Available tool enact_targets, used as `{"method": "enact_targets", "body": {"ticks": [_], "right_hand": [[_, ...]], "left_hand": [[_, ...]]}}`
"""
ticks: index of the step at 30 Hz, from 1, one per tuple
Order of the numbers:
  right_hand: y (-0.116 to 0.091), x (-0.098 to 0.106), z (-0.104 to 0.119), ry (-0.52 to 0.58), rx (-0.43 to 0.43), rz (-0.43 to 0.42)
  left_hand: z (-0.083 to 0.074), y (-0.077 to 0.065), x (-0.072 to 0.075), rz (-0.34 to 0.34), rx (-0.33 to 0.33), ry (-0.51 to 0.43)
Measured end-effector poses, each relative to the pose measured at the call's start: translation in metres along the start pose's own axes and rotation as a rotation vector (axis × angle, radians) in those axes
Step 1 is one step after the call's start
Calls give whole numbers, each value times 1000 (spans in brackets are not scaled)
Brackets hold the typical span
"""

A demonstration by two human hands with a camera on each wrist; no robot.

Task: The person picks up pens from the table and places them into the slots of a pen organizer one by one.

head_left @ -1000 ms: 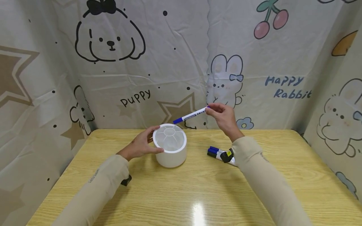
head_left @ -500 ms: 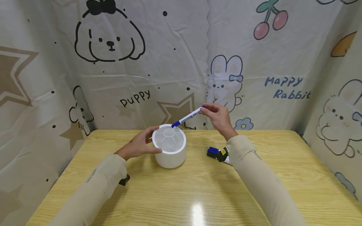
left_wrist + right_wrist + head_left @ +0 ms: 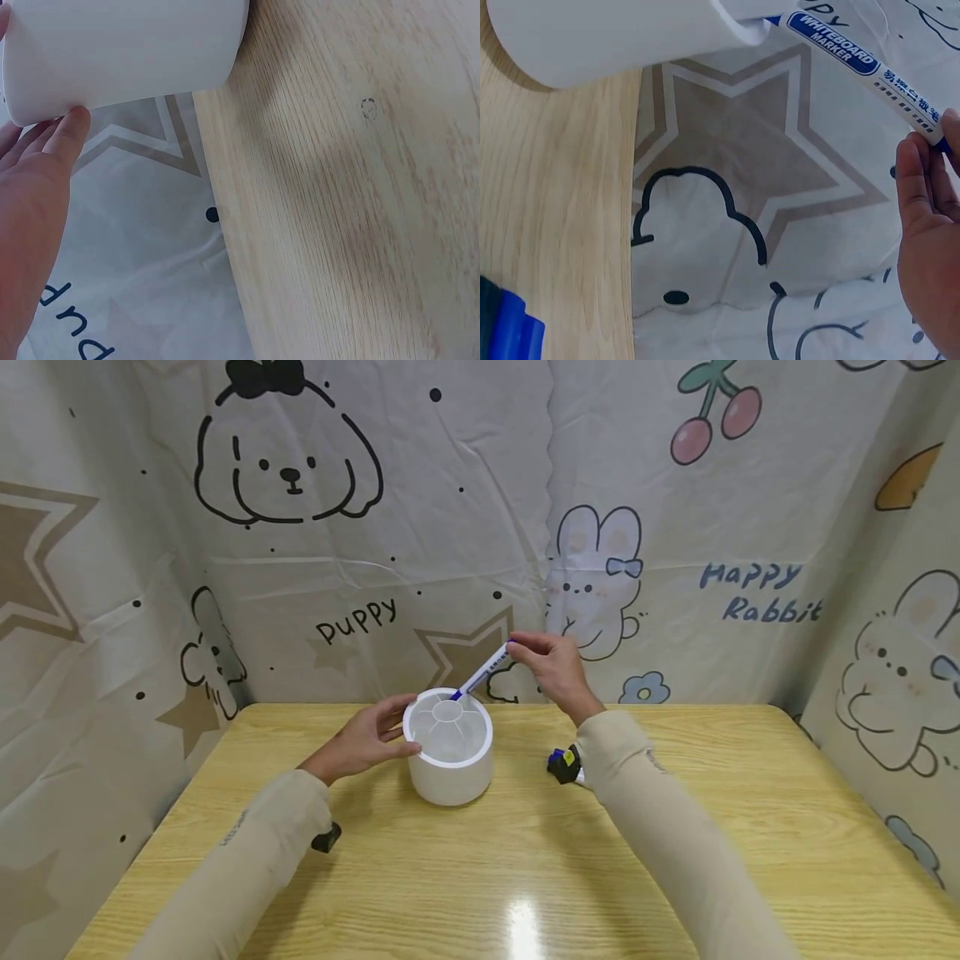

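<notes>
A round white pen holder (image 3: 450,783) with a divided interior, its sections set around a central ring, stands upright on the table. My left hand (image 3: 363,743) holds it from the left, thumb at the front of the rim and fingers round the back. In the left wrist view, fingertips (image 3: 73,124) touch its smooth wall. My right hand (image 3: 553,670) pinches a white whiteboard marker (image 3: 482,670) by its rear end. The marker slants down to the left, its blue cap inside the holder's rim at the far side. The right wrist view shows the lettering on the marker's barrel (image 3: 870,67).
More markers with blue and black caps (image 3: 511,326) lie on the wooden table (image 3: 420,885), right of the holder and partly hidden behind the right wrist's camera (image 3: 564,764). A printed cloth (image 3: 465,527) hangs behind the table's far edge.
My right hand has moved left, tilting the marker steeper, and its cap has gone from above the rim down into the holder. My left thumb has slid slightly back along the rim.
</notes>
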State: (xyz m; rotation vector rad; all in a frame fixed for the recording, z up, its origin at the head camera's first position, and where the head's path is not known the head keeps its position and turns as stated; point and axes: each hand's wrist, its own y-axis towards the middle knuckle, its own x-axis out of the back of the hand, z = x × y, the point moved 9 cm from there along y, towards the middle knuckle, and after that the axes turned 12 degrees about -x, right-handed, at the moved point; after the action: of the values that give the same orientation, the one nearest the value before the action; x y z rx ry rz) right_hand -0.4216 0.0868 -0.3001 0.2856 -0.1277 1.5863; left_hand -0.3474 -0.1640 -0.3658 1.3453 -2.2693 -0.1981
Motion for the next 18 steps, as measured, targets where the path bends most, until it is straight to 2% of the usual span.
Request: {"method": "enact_targets", "body": {"ticks": [5,14,18], "right_hand": [[0,-11,0,11,8,30],[-3,-27,6,28,36,57],[-5,-32,9,3,53,60]], "left_hand": [[0,0,-1,-6,1,-36],[0,1,-3,-4,6,-28],[-2,0,-3,-11,12,-13]]}}
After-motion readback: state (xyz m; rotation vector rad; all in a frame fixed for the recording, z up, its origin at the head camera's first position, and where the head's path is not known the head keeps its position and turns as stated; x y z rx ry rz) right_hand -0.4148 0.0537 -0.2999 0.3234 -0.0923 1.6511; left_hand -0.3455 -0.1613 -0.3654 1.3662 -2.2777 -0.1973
